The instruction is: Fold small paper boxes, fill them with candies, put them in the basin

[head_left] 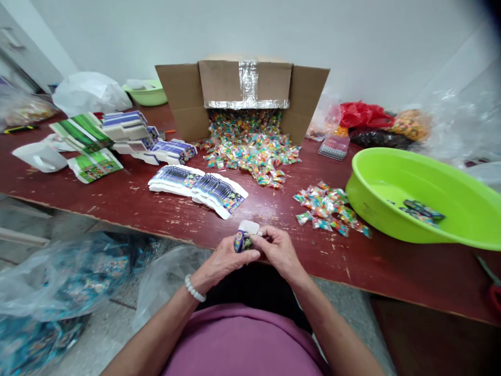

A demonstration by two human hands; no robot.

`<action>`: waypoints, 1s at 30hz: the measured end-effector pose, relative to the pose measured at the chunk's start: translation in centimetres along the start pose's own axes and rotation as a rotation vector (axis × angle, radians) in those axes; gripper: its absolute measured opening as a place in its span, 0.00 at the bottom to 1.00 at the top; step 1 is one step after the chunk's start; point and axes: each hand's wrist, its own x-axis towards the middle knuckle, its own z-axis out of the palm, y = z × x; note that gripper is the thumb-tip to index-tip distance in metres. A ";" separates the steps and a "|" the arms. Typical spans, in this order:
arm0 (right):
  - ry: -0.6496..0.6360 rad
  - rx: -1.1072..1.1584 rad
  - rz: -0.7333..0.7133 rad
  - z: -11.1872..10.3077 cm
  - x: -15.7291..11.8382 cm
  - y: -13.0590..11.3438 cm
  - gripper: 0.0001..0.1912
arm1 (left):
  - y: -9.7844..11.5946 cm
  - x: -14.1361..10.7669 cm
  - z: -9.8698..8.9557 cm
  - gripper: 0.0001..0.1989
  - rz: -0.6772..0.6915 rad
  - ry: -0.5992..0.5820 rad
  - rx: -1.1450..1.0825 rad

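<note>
Both of my hands are at the table's front edge, on one small purple printed candy box [243,241] with a white flap standing up. My left hand [226,257] grips the box from its left side. My right hand [277,249] pinches at the box's right side near the flap. Just beyond lie two overlapping rows of flat purple cartons [198,187]. To the right is a loose pile of wrapped candies [323,206], beside a green basin [391,230] with a few purple packets [422,211] inside.
An open cardboard box [246,83] on its side spills wrapped candies [250,151] onto the red table [274,214]. Stacked purple cartons [133,133], green cartons [96,164] and a white cup [41,156] stand left. Bags of packets [90,271] lie on the floor. Scissors [495,297] lie far right.
</note>
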 end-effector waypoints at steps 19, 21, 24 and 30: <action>0.109 0.076 -0.158 0.0 0.4 0.5 0.10 | 0.0 -0.7 0.8 0.23 0.085 0.147 -0.309; 0.083 0.086 -0.118 -0.5 0.9 0.5 0.13 | 0.1 -0.6 0.7 0.20 0.039 0.168 -0.291; 0.051 0.156 -0.101 -0.7 1.5 0.4 0.14 | -0.1 -0.4 0.5 0.17 0.025 0.188 -0.291; -0.066 0.100 -0.126 -0.7 1.5 0.1 0.15 | -0.5 -0.3 0.1 0.14 0.132 0.215 -0.290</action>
